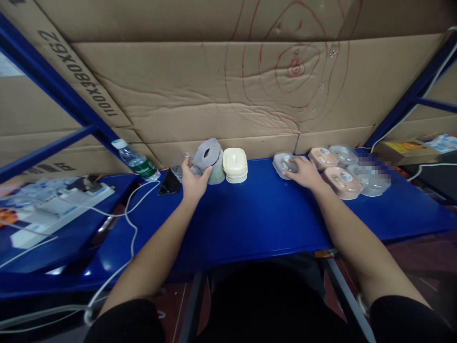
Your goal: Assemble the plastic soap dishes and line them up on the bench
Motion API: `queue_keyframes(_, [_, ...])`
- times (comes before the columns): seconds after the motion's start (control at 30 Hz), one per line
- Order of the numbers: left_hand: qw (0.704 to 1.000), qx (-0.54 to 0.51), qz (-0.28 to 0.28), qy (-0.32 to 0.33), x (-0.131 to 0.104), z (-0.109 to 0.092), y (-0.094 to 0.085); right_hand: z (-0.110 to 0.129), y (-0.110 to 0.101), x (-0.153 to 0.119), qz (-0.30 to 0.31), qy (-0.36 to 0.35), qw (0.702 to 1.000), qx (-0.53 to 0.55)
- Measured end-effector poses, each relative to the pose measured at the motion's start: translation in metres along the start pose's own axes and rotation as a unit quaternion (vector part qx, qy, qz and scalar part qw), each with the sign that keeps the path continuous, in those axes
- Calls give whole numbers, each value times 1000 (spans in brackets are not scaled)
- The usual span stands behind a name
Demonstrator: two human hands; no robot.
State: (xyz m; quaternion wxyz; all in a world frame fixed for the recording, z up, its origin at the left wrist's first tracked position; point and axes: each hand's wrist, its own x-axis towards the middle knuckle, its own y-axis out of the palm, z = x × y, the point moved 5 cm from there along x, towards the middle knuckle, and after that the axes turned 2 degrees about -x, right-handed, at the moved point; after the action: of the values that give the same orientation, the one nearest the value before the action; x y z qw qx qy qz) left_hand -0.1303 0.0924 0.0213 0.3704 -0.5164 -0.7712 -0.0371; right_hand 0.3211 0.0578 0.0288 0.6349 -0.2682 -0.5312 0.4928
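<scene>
My left hand (194,182) is at the left stack, its thumb and fingers closed round the near left edge of a tilted grey plastic lid (211,148) with a dark oval slot. Pale green pieces (216,174) show beneath that lid. A stack of cream lids (235,161) stands just right of it. Farther right, my right hand (306,172) rests with its fingers curved over a small grey lidded container (282,162) on the table. The hand partly covers this container.
Pink lidded containers (345,186) and grey ones (343,155) stand grouped at the right. Left are a water bottle (141,164), a black phone (169,184), clear plastic pieces (177,171) and a white cable (131,228). Cardboard (185,76) walls the back of the blue table (250,219).
</scene>
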Motion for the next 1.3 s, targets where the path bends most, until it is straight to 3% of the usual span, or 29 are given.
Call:
queue_keyframes(0.23, [997, 11, -78, 3, -2, -12, -12, 24, 6, -6, 9, 14, 1000, 25])
queue_keyframes(0.37, [992, 22, -93, 82, -4, -23, -16, 25, 10, -6, 32, 5, 999, 39])
queue_keyframes(0.5, [984, 38, -81, 153, -9, -31, -14, 24, 8, -4, 61, -53, 991, 108])
queue_keyframes(0.67, [974, 53, 19, 219, -21, -47, -3, 23, 6, -6, 114, -53, 963, 236])
queue_keyframes(0.77, [959, 63, 78, 266, -30, -61, 4, 28, 2, -7, 98, -43, 948, 300])
queue_keyframes(0.93, [925, 80, 131, 349, -42, -80, 13, 27, -20, -5, -89, 6, 948, 306])
queue_keyframes(1.0, [911, 103, 166, 363, -47, -83, 19, 24, -28, -7, -160, 47, 934, 317])
queue_keyframes(1.07, [899, 128, 208, 363, -53, -86, 26, 27, -32, -10, -188, 73, 916, 346])
queue_keyframes(1.13, [887, 147, 243, 364, -59, -90, 33, 37, -32, -12, -172, 74, 906, 379])
queue_keyframes(1.3, [858, 125, 315, 386, -76, -114, 43, 85, -22, -21, -54, 18, 905, 421])
